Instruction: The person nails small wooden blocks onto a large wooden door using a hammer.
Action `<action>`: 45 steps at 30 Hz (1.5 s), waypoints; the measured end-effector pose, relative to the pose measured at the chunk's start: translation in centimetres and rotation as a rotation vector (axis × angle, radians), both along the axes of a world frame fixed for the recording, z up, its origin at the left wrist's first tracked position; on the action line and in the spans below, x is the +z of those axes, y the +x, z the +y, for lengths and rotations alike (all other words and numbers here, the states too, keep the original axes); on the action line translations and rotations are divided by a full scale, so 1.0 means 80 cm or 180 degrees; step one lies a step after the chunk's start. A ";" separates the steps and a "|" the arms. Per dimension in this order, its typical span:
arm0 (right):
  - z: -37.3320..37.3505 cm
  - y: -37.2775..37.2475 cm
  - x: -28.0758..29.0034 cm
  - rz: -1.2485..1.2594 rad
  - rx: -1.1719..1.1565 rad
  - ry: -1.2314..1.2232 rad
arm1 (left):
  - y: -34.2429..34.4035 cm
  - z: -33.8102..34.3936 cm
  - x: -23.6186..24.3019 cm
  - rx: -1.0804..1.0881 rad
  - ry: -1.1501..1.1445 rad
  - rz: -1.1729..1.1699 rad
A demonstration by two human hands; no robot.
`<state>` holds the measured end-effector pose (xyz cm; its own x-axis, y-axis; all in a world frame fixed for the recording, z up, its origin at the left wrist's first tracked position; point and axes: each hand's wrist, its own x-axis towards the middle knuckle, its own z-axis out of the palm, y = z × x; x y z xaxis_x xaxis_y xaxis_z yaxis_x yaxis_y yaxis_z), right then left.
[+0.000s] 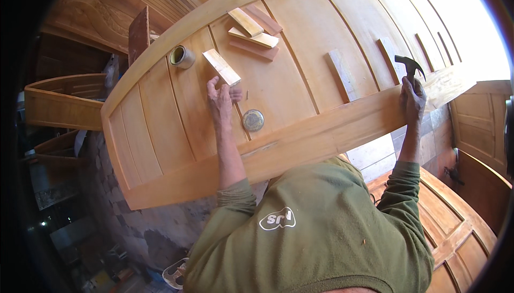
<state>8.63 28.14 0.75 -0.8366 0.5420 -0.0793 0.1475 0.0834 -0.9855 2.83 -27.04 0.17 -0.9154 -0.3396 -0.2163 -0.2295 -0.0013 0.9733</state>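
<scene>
A pale wooden panel with grooved boards (289, 52) lies across the view. My left hand (219, 100) is over it with fingers apart and slightly bent, at the lower end of a short light wooden block (218, 64); whether they touch is unclear. My right hand (413, 97) grips a black claw hammer (410, 64) at the panel's near rail. An open can (182, 57) stands left of the block, and a round metal lid (253, 120) lies below it. Several loose wood pieces (246, 20) are grouped above, and narrow blocks (341, 76) lie along the right side.
Carved wooden panels (101, 9) lean at the upper left, with curved wooden pieces (59, 105) below. Another panelled piece (436, 212) is at the lower right, and a door-like panel (476, 127) at the right edge. The tiled floor (134, 223) shows beneath.
</scene>
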 end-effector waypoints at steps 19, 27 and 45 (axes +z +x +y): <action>0.000 0.000 0.003 0.0017 0.0048 -0.0104 | -0.057 0.010 0.018 0.0103 -0.3498 -0.0628; 0.003 -0.010 0.012 -0.0487 -0.0018 0.0087 | -0.054 -0.006 0.016 -0.0079 -0.2215 -0.0486; -0.014 -0.029 0.044 -0.1943 0.0408 0.3195 | 0.068 0.136 0.064 -0.1342 -0.2659 -0.1117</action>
